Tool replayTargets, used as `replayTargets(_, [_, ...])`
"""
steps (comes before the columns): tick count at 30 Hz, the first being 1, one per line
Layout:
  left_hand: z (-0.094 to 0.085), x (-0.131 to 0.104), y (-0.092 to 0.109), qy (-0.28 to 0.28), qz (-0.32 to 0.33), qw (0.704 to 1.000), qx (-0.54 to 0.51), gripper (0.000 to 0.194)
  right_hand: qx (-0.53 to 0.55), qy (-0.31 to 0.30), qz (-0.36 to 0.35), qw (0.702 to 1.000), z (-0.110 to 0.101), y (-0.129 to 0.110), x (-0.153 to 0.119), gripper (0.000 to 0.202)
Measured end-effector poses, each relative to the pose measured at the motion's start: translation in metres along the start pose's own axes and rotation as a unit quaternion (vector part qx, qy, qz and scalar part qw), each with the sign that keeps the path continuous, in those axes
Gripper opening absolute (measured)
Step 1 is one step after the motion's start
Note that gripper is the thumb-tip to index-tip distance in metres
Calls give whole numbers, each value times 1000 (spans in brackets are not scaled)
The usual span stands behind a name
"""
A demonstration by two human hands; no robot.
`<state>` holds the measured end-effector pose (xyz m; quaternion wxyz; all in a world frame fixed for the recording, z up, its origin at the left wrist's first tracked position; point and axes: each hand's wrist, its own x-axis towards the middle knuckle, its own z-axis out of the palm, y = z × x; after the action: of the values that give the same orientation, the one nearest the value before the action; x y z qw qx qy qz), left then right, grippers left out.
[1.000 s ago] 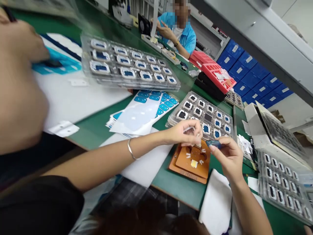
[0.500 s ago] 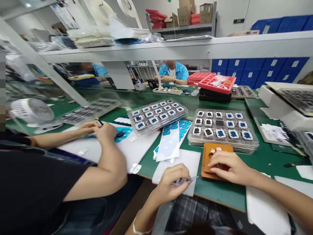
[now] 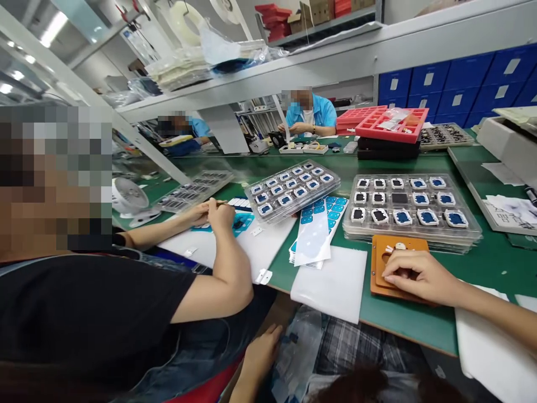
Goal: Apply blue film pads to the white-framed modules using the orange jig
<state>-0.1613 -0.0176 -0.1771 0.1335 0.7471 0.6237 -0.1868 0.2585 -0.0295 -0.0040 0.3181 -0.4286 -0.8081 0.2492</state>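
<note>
My right hand (image 3: 419,277) rests over an orange block fixture (image 3: 380,286) near the table edge. Its fingers are bent and pressed together over the round recess, and what they pinch, if anything, is hidden. Small white parts (image 3: 400,246) show on the fixture behind the knuckles. Below the table edge, my left hand (image 3: 262,350) hangs low with its fingers stretched out, beside a clear plastic bag (image 3: 296,358) holding blue scraps. No tool shows in it. A white foam sheet (image 3: 331,282) lies left of the fixture.
Behind the fixture stands a stack of clear trays (image 3: 413,238) with white-framed parts. Another tray (image 3: 293,190) sits tilted beside blue sticker sheets (image 3: 314,235). At my left, a co-worker's arm (image 3: 218,296) extends over the table. A shelf beam (image 3: 251,78) crosses above.
My left hand has dropped from above the foam sheet to below the table edge; the thin metal tool it held is out of sight. My right hand stays on the fixture. The view has shifted left.
</note>
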Motion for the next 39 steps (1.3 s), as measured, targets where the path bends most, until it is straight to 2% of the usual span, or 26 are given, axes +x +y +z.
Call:
replayTargets(3, [3, 5, 0, -8, -11, 999, -29, 41, 1, 2, -2, 1000, 2, 2, -1, 18])
replayTargets(6, [-6, 8, 6, 1, 13, 997, -74, 22, -2, 11, -4, 1000, 4, 5, -2, 17])
replayTargets(7, [-14, 8, 9, 7, 30, 995, -92, 11, -2, 14, -4, 1000, 5, 6, -3, 17])
replayTargets(8, [-23, 7, 13, 14, 50, 993, -109, 11, -2, 16, -5, 1000, 6, 7, -3, 17])
replayTargets(11, [-65, -3, 33, 47, 125, 978, -159, 39, 0, 14, -6, 1000, 6, 7, -3, 16])
replayTargets(12, [-82, -8, 41, 72, 152, 970, -176, 44, 0, 15, -7, 1000, 6, 7, -3, 15])
replayTargets(14, [-116, -18, 58, 213, 233, 924, -214, 43, -4, 22, -17, 1000, 6, 6, -4, 14])
replayTargets(15, [-131, -23, 66, 283, 238, 907, -202, 42, -6, 26, -27, 999, 6, 6, -4, 14])
replayTargets(17, [-154, -27, 78, 353, 257, 887, -153, 41, -9, 32, -49, 998, 6, 7, -5, 14])
replayTargets(19, [-169, -23, 86, 397, 240, 882, -88, 39, -11, 29, -61, 998, 6, 8, -5, 13])
replayTargets(22, [-178, -3, 90, 420, 176, 890, 14, 35, -11, 20, -66, 998, 6, 10, -6, 14])
replayTargets(24, [-180, 14, 91, 392, 161, 904, 56, 38, -7, 22, -68, 997, 6, 10, -6, 15])
replayTargets(27, [-181, 31, 90, 361, 169, 914, 69, 24, -6, 36, -77, 996, 6, 8, -6, 18])
replayTargets(29, [-181, 32, 89, 366, 166, 913, 66, 22, -16, 49, -90, 995, 4, 6, -6, 20])
replayTargets(31, [-182, 22, 90, 393, 152, 905, 60, 27, -29, 68, -88, 993, 1, 3, -6, 22])
replayTargets(33, [-183, 3, 98, 459, 141, 876, 42, 30, -24, 74, -59, 995, 0, 0, -5, 25])
replayTargets(35, [-184, -20, 114, 548, 158, 821, -3, 26, -3, 58, -33, 998, 1, -6, -5, 37])
replayTargets(37, [-184, -41, 140, 588, 250, 766, -66, 20, 30, 35, -32, 998, 5, -13, -6, 70])
replayTargets(39, [-188, -54, 169, 563, 383, 725, -102, 18, 76, 26, -36, 996, 7, -24, -9, 106])
